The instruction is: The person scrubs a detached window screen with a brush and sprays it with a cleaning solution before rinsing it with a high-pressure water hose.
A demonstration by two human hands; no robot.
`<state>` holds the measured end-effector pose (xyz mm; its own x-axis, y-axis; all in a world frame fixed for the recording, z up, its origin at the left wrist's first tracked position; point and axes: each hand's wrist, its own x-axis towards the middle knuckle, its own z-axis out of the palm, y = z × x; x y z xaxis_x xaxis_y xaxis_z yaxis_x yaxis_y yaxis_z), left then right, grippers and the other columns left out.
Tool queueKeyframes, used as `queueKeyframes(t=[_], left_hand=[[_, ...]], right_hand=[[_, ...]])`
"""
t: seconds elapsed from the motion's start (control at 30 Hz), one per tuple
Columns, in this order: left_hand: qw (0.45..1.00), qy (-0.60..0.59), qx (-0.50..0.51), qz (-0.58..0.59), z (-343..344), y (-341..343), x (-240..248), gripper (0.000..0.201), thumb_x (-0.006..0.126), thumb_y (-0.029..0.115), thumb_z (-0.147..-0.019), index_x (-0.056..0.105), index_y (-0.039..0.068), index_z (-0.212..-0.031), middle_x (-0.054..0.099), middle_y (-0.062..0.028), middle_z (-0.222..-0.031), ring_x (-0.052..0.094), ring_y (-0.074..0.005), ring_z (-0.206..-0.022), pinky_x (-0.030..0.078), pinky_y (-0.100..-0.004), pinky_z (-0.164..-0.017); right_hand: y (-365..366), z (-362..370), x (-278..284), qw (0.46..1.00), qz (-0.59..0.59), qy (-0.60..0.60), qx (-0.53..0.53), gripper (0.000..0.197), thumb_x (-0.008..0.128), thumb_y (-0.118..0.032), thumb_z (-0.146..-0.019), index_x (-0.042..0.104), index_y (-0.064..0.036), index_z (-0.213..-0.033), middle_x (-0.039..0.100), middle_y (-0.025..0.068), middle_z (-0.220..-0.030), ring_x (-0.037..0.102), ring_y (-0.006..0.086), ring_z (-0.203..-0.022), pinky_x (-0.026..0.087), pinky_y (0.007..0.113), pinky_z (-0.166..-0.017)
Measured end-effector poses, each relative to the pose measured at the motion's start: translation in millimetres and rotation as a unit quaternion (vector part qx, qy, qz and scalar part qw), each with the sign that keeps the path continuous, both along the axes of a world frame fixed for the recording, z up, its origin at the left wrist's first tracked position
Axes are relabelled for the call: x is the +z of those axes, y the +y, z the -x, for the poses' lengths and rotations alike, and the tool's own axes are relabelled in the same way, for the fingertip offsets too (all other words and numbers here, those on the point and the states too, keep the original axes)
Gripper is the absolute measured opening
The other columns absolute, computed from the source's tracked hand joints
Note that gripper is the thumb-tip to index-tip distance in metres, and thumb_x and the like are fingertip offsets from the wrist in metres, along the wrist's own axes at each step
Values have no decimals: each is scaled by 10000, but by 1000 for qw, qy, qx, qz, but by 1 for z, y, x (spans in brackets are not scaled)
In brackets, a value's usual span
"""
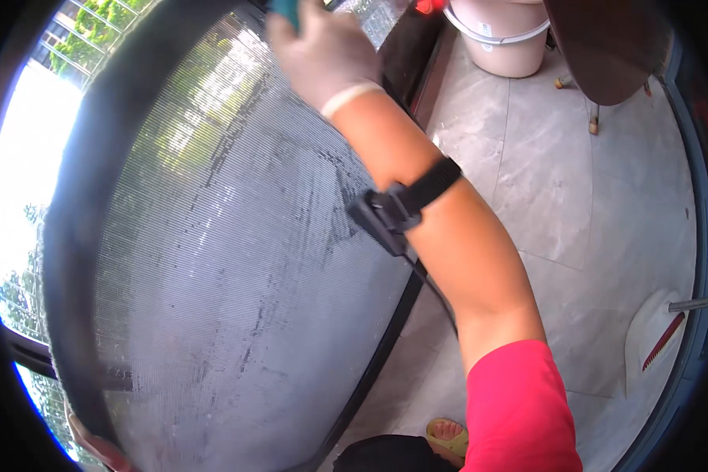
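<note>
A framed mesh window screen (236,259) leans in front of me, wet and streaked, with darker damp patches across the mesh. My right hand (326,59), in a thin whitish glove, is closed at the screen's far end. In its fingers is a teal object (285,11), mostly cut off by the picture's top edge, so its kind does not show. At the lower left, my left hand (98,448) is wrapped around the screen's dark frame (75,275); most of that hand is hidden behind the frame.
Grey marbled floor tiles (527,197) lie to the right. A pale pink bucket (503,39) stands at the far right beside a brown stool or chair (613,47). Near the right wall is a white dustpan-like object (653,338). A barred window (31,165) is at the left.
</note>
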<state>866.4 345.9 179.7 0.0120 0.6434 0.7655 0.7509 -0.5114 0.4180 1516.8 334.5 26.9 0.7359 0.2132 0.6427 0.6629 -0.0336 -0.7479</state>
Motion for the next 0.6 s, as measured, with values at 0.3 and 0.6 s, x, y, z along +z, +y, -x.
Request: queueKeyframes(t=[0.3, 0.6], left_hand=[[991, 135, -11, -4, -52, -21, -8, 472, 309, 249, -992, 504, -101, -1242, 542, -207, -1258, 507, -293, -1157, 320, -359, -1047], [997, 67, 37, -11, -3, 9, -2, 540, 384, 351, -967, 452, -48, -1325, 473, -165, -1357, 433, -260, -1246, 282, -350, -1075]], right_hand=[[-10, -16, -97, 976, 112, 172, -74, 537, 392, -446, -912, 409, -103, -1325, 599, 279, -1035, 615, 433, -899, 495, 522, -773], [-58, 30, -292, 889, 280, 357, -63, 713, 382, -455, -930, 220, 47, -1410, 557, 365, -1074, 595, 440, -981, 494, 479, -816]])
